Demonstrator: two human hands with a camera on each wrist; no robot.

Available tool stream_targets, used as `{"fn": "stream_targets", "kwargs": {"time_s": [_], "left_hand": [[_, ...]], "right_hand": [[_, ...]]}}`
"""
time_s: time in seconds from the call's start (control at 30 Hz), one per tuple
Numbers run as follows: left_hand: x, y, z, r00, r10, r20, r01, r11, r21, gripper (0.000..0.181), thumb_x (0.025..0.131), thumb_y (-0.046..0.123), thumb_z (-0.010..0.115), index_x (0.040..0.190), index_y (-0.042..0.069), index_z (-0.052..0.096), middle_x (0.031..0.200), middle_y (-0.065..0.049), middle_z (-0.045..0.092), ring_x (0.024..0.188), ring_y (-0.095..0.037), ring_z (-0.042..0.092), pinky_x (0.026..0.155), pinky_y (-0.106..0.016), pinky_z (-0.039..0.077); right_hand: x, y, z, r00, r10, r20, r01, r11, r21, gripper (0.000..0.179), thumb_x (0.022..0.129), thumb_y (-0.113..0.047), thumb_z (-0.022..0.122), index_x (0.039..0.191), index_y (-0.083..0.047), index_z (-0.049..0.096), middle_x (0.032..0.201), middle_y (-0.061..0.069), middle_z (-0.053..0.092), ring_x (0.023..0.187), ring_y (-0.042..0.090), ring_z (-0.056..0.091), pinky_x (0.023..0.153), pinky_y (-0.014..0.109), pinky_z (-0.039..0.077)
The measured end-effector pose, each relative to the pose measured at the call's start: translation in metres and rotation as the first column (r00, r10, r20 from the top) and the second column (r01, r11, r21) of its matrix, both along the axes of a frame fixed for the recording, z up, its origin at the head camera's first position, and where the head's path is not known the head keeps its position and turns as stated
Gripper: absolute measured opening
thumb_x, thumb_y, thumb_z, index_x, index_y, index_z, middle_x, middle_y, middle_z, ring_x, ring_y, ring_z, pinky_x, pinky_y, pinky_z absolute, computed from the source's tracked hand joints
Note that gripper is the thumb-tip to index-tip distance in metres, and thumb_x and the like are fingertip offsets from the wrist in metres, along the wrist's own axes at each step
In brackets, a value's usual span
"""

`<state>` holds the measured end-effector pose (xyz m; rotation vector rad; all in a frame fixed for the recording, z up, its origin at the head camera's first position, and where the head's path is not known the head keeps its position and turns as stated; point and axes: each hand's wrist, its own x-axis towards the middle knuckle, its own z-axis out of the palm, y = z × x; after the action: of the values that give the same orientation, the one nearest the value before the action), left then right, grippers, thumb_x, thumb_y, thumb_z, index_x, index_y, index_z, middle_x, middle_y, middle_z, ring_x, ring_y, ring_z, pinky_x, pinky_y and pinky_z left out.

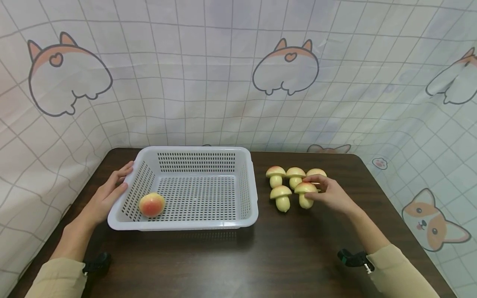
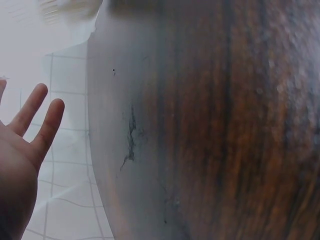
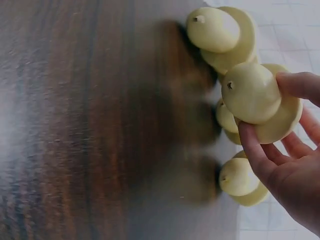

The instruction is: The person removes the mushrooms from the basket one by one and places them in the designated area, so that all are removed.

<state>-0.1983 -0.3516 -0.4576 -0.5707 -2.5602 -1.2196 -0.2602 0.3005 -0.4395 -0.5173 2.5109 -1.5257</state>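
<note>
My right hand (image 1: 329,194) pinches a yellow toy mushroom (image 1: 304,188) between thumb and fingers. The right wrist view shows the same mushroom (image 3: 252,95) with its stem end toward the camera. Several similar mushrooms (image 1: 280,192) with pale stems and yellow-to-reddish caps lie close around it on the table. At the far left, my left hand (image 1: 102,203) touches the outer left rim of a white plastic basket (image 1: 197,225), fingers extended. In the left wrist view, that hand (image 2: 17,155) shows spread fingers. A yellow-and-red peach-like fruit (image 1: 151,205) sits in the basket's front left corner.
A dark wooden table (image 1: 223,260) carries everything. Behind it and along both sides hangs a white gridded cloth (image 1: 208,107) with cartoon dog prints. Dark wrist straps (image 1: 352,257) show at both sleeves.
</note>
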Motion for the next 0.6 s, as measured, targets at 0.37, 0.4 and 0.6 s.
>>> {"fn": "stream_targets", "kwargs": {"time_s": [0.37, 0.4, 0.6], "left_hand": [[0.001, 0.001, 0.001, 1.000, 0.001, 0.003, -0.001, 1.000, 0.006, 0.050, 0.108, 0.011, 0.043, 0.157, 0.009, 0.035, 0.168, -0.008, 0.024, 0.123, 0.005, 0.041, 0.074, -0.017, 0.053], [0.001, 0.001, 0.001, 1.000, 0.002, 0.004, -0.002, 1.000, 0.006, 0.050, 0.108, 0.011, 0.043, 0.157, 0.009, 0.035, 0.168, -0.008, 0.024, 0.123, 0.006, 0.040, 0.074, -0.017, 0.053], [0.002, 0.002, 0.001, 1.000, 0.004, 0.007, -0.004, 1.000, 0.003, 0.050, 0.108, 0.011, 0.042, 0.157, 0.009, 0.034, 0.169, -0.008, 0.024, 0.122, 0.007, 0.040, 0.073, -0.017, 0.053]], "right_hand": [[0.001, -0.001, -0.015, 0.999, -0.040, 0.001, 0.040, 0.998, 0.045, 0.045, 0.092, -0.009, 0.077, 0.132, 0.004, 0.059, 0.133, 0.023, 0.059, 0.117, 0.033, 0.055, 0.079, 0.029, 0.051], [0.001, -0.001, -0.016, 0.999, -0.039, -0.004, 0.039, 0.998, 0.055, 0.045, 0.092, -0.009, 0.077, 0.132, 0.004, 0.059, 0.133, 0.023, 0.059, 0.117, 0.034, 0.055, 0.079, 0.029, 0.051], [0.001, 0.000, -0.018, 0.999, -0.038, -0.028, 0.041, 0.994, 0.101, 0.045, 0.094, -0.013, 0.077, 0.133, 0.002, 0.060, 0.132, 0.022, 0.061, 0.122, 0.037, 0.055, 0.083, 0.031, 0.050]]}}
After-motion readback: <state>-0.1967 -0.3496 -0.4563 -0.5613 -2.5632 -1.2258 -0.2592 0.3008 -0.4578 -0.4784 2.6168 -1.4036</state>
